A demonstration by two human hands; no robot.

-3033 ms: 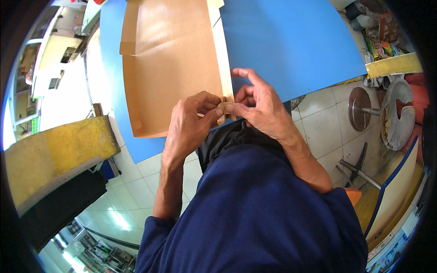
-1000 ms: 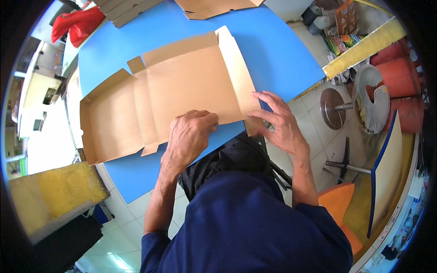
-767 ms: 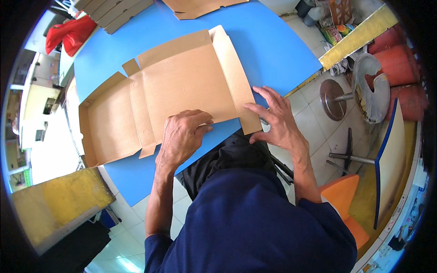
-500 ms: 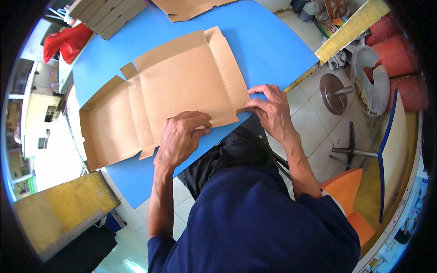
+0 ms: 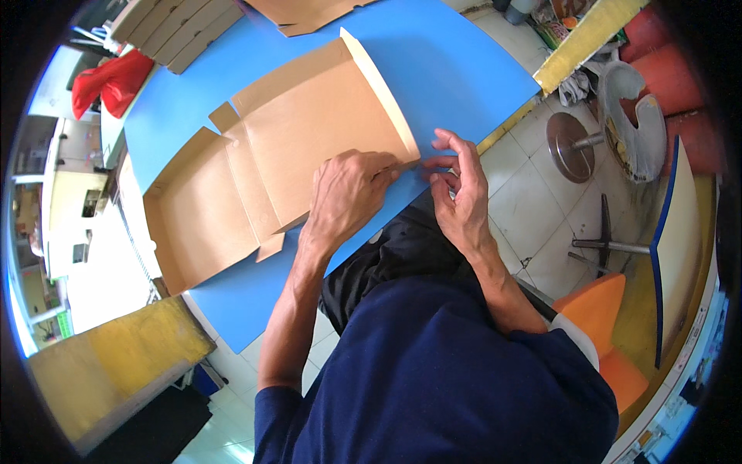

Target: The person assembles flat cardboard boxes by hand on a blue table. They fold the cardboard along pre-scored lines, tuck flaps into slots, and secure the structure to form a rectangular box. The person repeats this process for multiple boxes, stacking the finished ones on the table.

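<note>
A brown cardboard box (image 5: 309,124), partly folded, lies opened out on the blue table (image 5: 464,77). Its left half (image 5: 201,209) has raised walls, and on the right half the right-hand flap (image 5: 382,93) stands up. My left hand (image 5: 352,193) is closed over the near wall by the right front corner, its fingertips gripping the cardboard there; part of that corner is hidden under them. Just right of the corner, my right hand (image 5: 461,189) hovers with fingers bent and apart, holding nothing. A small tab (image 5: 270,247) sticks out from the middle of the near edge.
Stacked folded boxes (image 5: 182,31) stand at the far left of the table, beside a red bag (image 5: 112,81). Another flat cardboard piece (image 5: 305,11) lies at the far edge. To the right are an orange chair (image 5: 595,309) and a metal stool base (image 5: 570,147).
The right-hand flap has gone from lying outward to standing up. My left hand has moved right and farther along to the corner; my right hand has let go of the flap.
</note>
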